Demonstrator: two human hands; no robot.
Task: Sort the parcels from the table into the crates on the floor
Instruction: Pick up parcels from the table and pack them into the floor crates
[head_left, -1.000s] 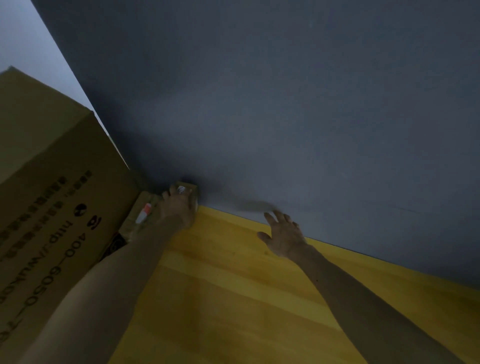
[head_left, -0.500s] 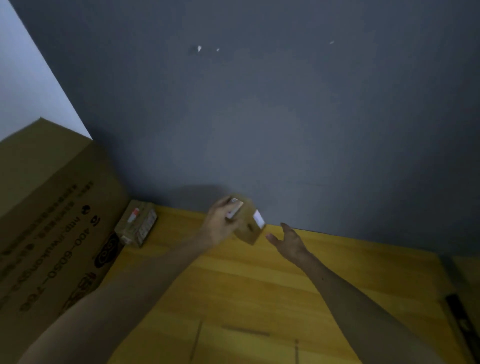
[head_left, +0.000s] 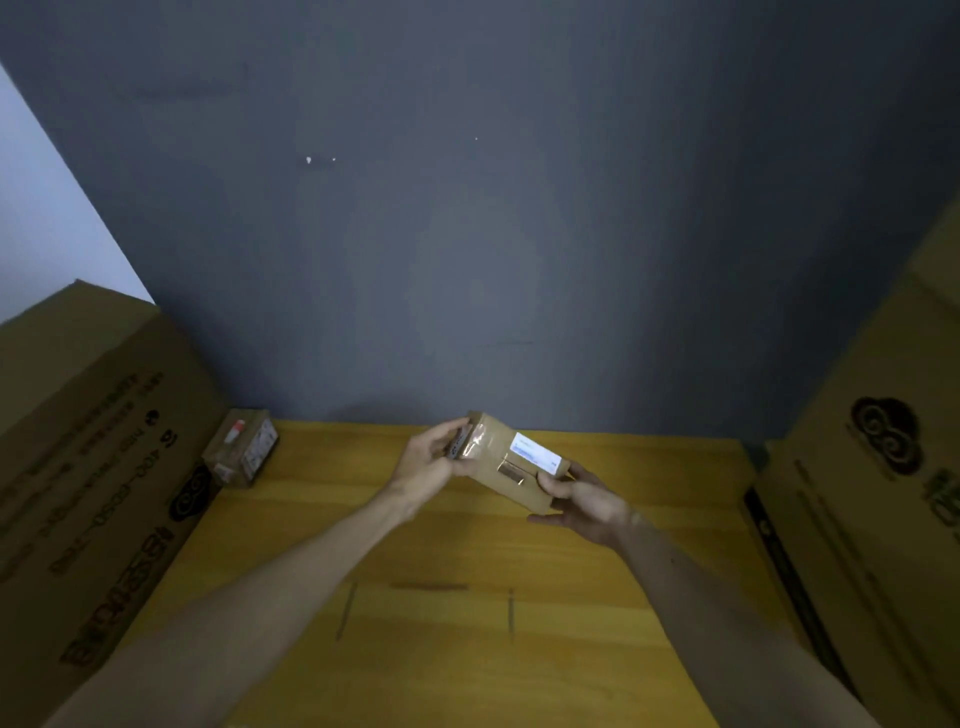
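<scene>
Holding one brown parcel (head_left: 511, 465) between them, two hands are up over the far middle of the table (head_left: 467, 649). The parcel is a small box made of cardboard. It is tilted, with shiny clear tape across it and one white label (head_left: 535, 453) on top.

The left hand (head_left: 431, 462) grips the left end of the parcel, with its fingers curled close together around that end. The right hand (head_left: 582, 499) holds the other end. Its thumb presses on the near side and its other fingers go under the parcel, so how they lie cannot be told.

There are two small parcels in all. The second parcel (head_left: 240, 453) sits on the far left corner of the table. It is also a little brown cardboard box with shiny tape, and it has a small red and white sticker on top.

There are two big cardboard boxes. One big box (head_left: 88, 467) stands along the left side of the table, with dark printed letters and a round swirl mark on it. The other big box (head_left: 872, 493) stands along the right side of the table and has a swirl mark too.

The table is flat, smooth, yellow wood with long stripes in the grain. Behind the table is one plain dark grey wall (head_left: 467, 234).
</scene>
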